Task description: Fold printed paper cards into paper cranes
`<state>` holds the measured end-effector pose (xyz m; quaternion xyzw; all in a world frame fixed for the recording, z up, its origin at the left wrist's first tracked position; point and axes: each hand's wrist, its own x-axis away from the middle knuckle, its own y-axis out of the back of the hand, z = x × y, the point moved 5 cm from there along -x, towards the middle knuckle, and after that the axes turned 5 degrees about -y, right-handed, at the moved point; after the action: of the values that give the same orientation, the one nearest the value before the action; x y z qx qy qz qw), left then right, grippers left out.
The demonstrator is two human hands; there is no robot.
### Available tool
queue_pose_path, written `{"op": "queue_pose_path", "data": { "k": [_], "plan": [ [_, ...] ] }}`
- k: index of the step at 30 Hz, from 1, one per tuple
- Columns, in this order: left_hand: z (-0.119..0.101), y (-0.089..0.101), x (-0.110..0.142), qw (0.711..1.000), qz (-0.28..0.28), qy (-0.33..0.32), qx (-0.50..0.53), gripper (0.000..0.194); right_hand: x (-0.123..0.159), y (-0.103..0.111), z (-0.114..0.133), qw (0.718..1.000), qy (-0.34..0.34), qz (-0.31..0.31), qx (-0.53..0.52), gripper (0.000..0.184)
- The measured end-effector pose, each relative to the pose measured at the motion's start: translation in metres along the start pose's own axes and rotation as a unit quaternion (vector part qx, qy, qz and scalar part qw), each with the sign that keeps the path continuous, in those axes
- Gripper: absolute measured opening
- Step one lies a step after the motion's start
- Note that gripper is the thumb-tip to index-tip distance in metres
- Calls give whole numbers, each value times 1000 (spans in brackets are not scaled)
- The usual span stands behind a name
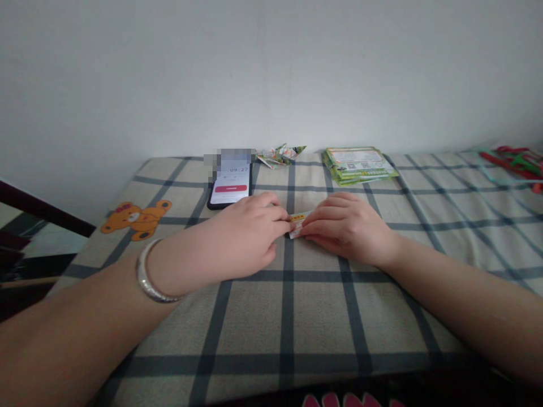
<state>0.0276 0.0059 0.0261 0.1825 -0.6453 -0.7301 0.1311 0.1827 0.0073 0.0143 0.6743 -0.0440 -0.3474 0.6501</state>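
Note:
A small piece of folded printed paper [298, 221], white with a yellow strip, lies on the checked tablecloth between my hands. My left hand [254, 234] comes from the left, its fingers closed together with the fingertips on the paper's left edge. From the other side my right hand [350, 226] covers the paper's right part, fingers bent and pressed together on it. Much of the paper is hidden under the fingers. A silver bangle [149, 277] circles my left wrist.
Beyond my left hand lies a phone [230, 189] with a lit screen. Beside it is a folded paper figure [280, 155]. A stack of green printed sheets [360, 165] sits behind my right hand. Red and green items [515, 164] are at far right, a bear-shaped piece [138, 219] at left.

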Motion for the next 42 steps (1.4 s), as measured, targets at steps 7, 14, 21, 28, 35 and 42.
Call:
{"op": "queue_pose_path", "data": {
  "k": [7,14,21,28,35,42],
  "plan": [
    [-2,1,4,1000,0,-10,-7,26,0,-4,-1,1000,-9,15,-21,24],
    [5,2,4,996,70,17,43,27,2,-7,-2,1000,-7,19,-19,24],
    [4,3,3,996,70,5,55,31,1,-8,0,999,-13,30,-27,25],
    [2,1,2,998,39,-3,52,29,1,-10,0,999,-18,40,-23,26],
    [4,1,3,998,37,-32,27,38,0,-11,3,998,-2,57,-4,26],
    [1,5,2,997,53,-42,24,35,1,-10,5,999,10,51,16,27]
  ]
}}
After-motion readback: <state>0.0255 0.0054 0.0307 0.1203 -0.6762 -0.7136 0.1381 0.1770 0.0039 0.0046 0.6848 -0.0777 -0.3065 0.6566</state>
